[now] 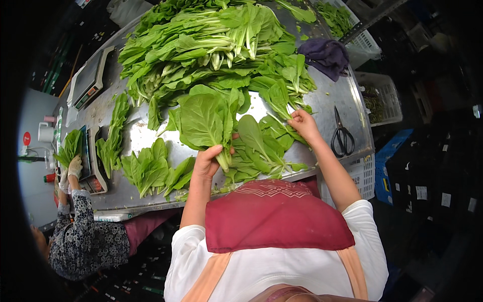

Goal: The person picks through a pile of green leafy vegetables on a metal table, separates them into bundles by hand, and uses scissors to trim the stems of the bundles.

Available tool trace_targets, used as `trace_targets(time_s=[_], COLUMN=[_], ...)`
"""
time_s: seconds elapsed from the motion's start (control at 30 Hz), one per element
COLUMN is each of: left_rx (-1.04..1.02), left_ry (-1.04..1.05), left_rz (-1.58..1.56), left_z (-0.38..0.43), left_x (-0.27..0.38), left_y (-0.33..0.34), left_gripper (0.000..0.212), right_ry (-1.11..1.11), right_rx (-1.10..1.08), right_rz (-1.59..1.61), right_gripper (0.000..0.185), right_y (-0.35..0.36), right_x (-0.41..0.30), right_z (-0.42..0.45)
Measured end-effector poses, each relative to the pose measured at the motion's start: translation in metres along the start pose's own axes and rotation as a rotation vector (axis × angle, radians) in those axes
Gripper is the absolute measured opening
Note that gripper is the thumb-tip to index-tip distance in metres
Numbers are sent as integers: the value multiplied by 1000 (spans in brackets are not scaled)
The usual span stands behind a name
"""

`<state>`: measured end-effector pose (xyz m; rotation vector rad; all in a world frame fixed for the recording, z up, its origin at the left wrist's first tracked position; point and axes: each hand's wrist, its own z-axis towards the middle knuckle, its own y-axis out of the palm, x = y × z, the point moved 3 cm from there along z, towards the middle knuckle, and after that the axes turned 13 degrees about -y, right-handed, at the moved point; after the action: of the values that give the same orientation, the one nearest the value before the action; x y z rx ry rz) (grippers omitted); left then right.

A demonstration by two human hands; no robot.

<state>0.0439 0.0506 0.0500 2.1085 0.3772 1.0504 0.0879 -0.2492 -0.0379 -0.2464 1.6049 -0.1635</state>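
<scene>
My left hand [209, 161] grips a bunch of leafy greens [203, 120] by its pale stems, the broad leaves pointing away from me. On the right, my right hand [304, 126] pinches the stem end of a smaller green plant [277, 99] between thumb and fingers. Between the two hands, loose leaves [260, 151] lie spread near the front edge of the metal table [328, 99]. A large heap of greens [211, 49] rises beyond both hands. Left of my left hand rests a small pile of greens [149, 166].
Black-handled scissors [342, 137] and a dark purple cloth [325, 56] lie on the right. Two scales [90, 77] stand along the left side. There, a co-worker's gloved hands [74, 168] hold greens. White plastic crates [388, 100] stand beyond the right edge.
</scene>
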Motion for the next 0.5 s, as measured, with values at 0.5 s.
trace_targets(time_s=[0.5], left_rx=[-124], left_ry=[-135], left_rz=[-270], left_z=[22], left_x=[-45], left_y=[11], left_gripper=[64], right_ry=[12], right_rx=[-288], right_rz=[374], right_gripper=[9], right_y=[74], right_x=[-110], right_z=[-52])
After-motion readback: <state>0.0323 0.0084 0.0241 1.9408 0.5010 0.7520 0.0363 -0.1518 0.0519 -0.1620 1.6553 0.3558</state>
